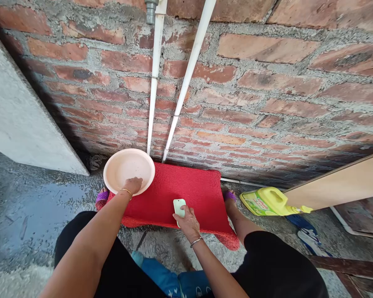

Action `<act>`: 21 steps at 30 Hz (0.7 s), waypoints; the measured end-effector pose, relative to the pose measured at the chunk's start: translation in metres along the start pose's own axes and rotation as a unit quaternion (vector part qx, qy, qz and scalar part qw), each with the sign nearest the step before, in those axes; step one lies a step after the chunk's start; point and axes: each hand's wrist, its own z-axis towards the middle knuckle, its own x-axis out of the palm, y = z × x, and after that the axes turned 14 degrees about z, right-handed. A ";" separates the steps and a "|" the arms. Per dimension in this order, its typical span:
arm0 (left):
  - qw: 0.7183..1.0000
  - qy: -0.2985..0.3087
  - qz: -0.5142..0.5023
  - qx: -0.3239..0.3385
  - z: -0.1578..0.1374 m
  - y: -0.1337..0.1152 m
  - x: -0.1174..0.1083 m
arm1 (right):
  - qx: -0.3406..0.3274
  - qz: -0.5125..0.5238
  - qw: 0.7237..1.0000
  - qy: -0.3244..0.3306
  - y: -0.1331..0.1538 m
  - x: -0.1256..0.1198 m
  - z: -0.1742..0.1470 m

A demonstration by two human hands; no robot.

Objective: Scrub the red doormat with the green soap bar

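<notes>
A red textured cloth (pixel 170 186) is spread over a low bench or board by the wall, hanging down along its near edge. On its left end stands a pale pink basin (pixel 124 163). Reaching over the basin's near rim, my left hand (pixel 133 185) is inside it with fingers curled; what they hold, if anything, is hidden. My right hand (pixel 189 222) grips a pale green scrub brush (pixel 179 203), its flat back up with a small hole at the far end, over the cloth's near middle.
Beyond the cloth rises a brick wall (pixel 236 91) with two white pipes (pixel 186 82). A grey slab (pixel 27 107) leans at left above wet concrete. At right lie a yellow detergent jug (pixel 267 200), a wooden board (pixel 338 182) and blue slippers (pixel 311 238).
</notes>
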 end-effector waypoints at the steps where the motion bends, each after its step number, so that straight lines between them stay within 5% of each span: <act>1: 1.000 0.001 0.000 -0.001 0.000 0.000 0.000 | 0.000 0.001 1.000 0.000 -0.001 -0.001 0.000; 21: 1.000 -0.002 0.001 -0.001 0.002 -0.001 0.002 | 0.014 0.004 0.999 -0.029 -0.019 -0.009 0.006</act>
